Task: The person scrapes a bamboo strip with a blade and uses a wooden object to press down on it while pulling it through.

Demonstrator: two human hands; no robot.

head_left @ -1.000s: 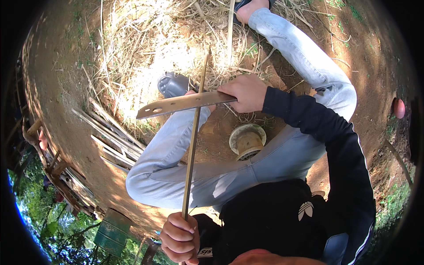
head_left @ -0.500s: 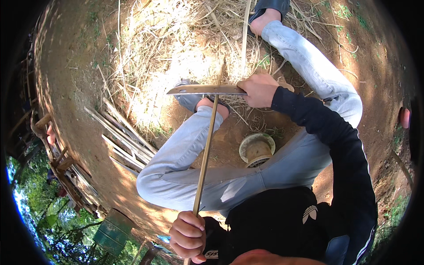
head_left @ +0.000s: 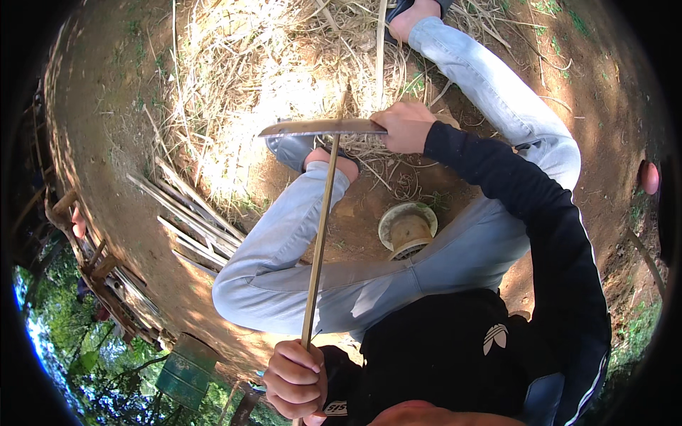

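Note:
A long, thin bamboo strip (head_left: pixel 320 241) runs from my lap out past my left foot, tilted slightly to the right. Near my body, my left hand (head_left: pixel 295 378) is closed in a fist around the strip's near end. My right hand (head_left: pixel 406 128) grips a long-bladed knife (head_left: pixel 305 128), its handle mostly hidden by the fingers. The blade points left and lies crosswise over the strip near its far end, above my left shoe (head_left: pixel 288 149).
Shavings (head_left: pixel 234 92) are heaped on the ground ahead. Several split strips (head_left: pixel 192 220) lie beyond my left knee. A round, pale-rimmed container (head_left: pixel 408 226) sits between my legs. Piled wood (head_left: pixel 106 263) stands at far left, and a reddish round object (head_left: pixel 648 177) at far right.
The knife has slid a little farther out along the strip, toward its far end. Both hands keep their grips, and the whole view has shifted slightly.

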